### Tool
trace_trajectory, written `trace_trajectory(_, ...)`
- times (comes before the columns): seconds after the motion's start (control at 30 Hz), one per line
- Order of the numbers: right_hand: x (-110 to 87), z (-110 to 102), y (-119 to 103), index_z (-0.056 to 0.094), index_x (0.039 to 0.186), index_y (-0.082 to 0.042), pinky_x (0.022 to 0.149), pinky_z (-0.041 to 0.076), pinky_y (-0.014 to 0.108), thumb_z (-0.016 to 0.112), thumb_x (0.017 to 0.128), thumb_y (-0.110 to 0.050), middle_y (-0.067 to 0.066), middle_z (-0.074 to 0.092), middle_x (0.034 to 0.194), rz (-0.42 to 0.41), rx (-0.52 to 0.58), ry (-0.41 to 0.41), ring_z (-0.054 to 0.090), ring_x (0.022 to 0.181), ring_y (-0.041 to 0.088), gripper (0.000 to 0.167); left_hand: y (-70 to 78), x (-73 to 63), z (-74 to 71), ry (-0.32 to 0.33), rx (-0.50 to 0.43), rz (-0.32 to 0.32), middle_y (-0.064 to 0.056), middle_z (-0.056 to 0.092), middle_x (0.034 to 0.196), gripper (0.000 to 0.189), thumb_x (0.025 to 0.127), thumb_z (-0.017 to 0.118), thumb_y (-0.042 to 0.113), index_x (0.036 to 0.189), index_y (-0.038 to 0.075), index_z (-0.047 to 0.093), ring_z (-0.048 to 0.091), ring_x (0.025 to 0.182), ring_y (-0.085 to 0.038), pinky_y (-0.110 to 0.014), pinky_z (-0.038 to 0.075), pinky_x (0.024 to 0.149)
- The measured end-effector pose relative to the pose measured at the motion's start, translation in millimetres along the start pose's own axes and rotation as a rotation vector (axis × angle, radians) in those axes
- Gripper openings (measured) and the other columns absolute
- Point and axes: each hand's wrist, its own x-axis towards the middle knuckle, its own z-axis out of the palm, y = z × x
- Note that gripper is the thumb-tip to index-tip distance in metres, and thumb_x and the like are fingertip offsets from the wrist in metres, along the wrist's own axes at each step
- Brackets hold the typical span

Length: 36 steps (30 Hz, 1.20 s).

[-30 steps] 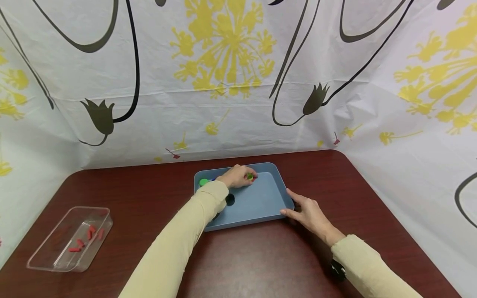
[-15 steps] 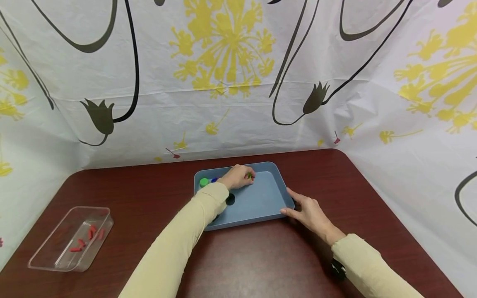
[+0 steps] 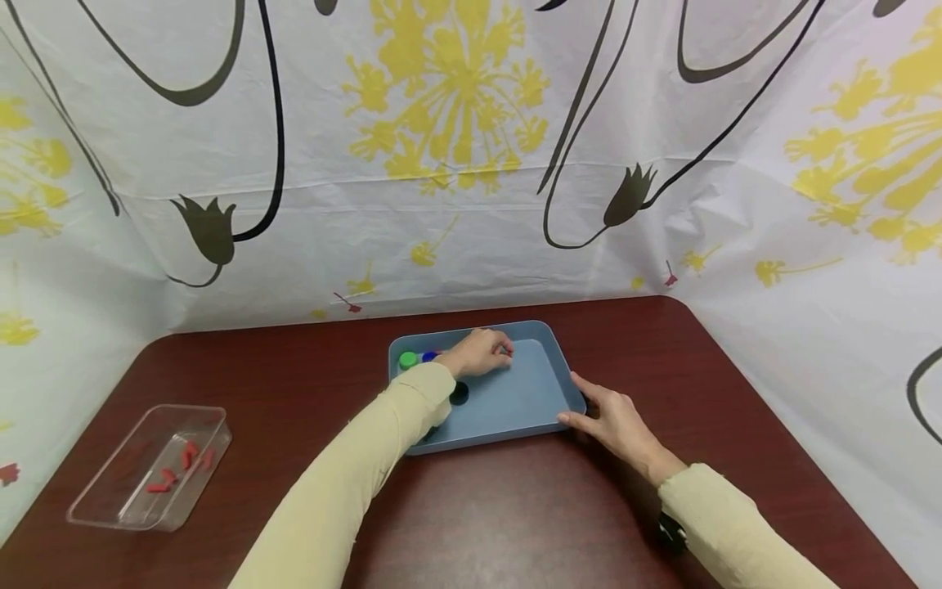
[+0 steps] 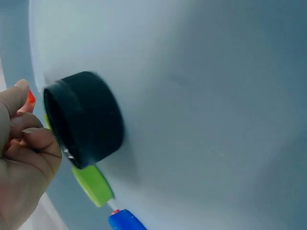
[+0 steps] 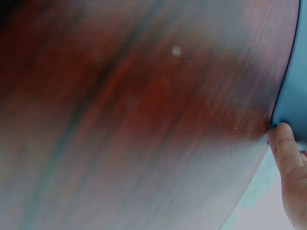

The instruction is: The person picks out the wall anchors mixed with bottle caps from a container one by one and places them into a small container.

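A shallow blue-grey tray [image 3: 526,401] lies on the table. My left hand [image 3: 478,352] is over its far part with curled fingers; a small red piece [image 4: 31,97] shows at the fingertips, mostly hidden by them. Beside these fingers in the left wrist view is a hollow black cylindrical piece [image 4: 91,120], like a cap. Past it lie a light-green piece [image 4: 93,187] and a blue piece [image 4: 125,220]. A round green top [image 3: 408,360] shows at the tray's far left. My right hand [image 3: 621,421] holds the tray's near right corner between thumb and fingers.
On the left of the dark red-brown table [image 3: 471,523] stands a clear plastic box [image 3: 180,499] with several small red pieces [image 3: 168,476] in it. A white patterned sheet [image 3: 471,270] hangs behind and at both sides.
Green seen at my left fingertips earlier no longer shows there in the head view. The left hand has barely shifted. My right hand still holds the tray corner. The head view has turned slightly left.
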Motion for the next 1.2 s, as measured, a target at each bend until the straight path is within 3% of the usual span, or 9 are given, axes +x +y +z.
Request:
trace_trajectory(0.13,-0.2,0,1,0.043,0.138,0.002,0.082,0.05,0.044,0.073,0.081,-0.03,0.025,0.051,0.132,0.009,-0.006,0.005,0.058,0.111,0.035,0.072,6.9,-5.1,-5.7,0.014,-0.062,0.016,0.0,0.047,0.065,0.026,0.093,0.058,0.015,0.116,0.002,0.063,0.042,0.058,-0.011,-0.021,0.036,0.06)
trace_trajectory(0.23,-0.3,0,1,0.043,0.138,0.003,0.082,0.051,0.045,0.073,0.081,-0.03,0.026,0.051,0.131,0.013,-0.003,0.002,0.059,0.11,0.036,0.072,11.3,-10.3,-11.3,0.041,-0.104,0.026,0.0,0.044,0.062,0.027,0.094,0.057,0.014,0.116,0.0,0.062,0.039,0.053,-0.01,-0.02,0.033,0.054)
trace_trajectory(0.6,2.3,-3,2,0.041,0.139,0.003,0.08,0.051,0.042,0.072,0.082,-0.03,0.027,0.051,0.131,0.004,-0.006,-0.026,0.06,0.108,0.033,0.073,23.8,-44.5,-36.9,0.152,-0.322,-0.046,-0.001,0.041,0.065,0.027,0.096,0.054,0.023,0.119,0.011,0.06,0.034,0.054,-0.013,-0.023,0.034,0.058)
trace_trajectory(0.9,3.7,-3,1,0.041,0.139,0.003,0.081,0.051,0.044,0.073,0.081,-0.03,0.027,0.05,0.132,-0.002,-0.02,-0.038,0.059,0.11,0.035,0.074,19.5,-76.4,-42.7,0.247,-0.441,-0.096,0.0,0.034,0.064,0.025,0.095,0.057,0.024,0.116,0.013,0.061,0.03,0.054,-0.014,-0.025,0.031,0.057)
trace_trajectory(1.2,3.6,-3,-3,0.041,0.138,0.004,0.079,0.051,0.044,0.072,0.082,-0.03,0.028,0.051,0.13,-0.013,-0.029,-0.035,0.06,0.108,0.036,0.072,7.4,-126.3,-45.7,0.352,-0.523,-0.157,-0.001,0.035,0.066,0.025,0.095,0.057,0.025,0.117,0.015,0.06,0.031,0.054,-0.015,-0.025,0.03,0.053)
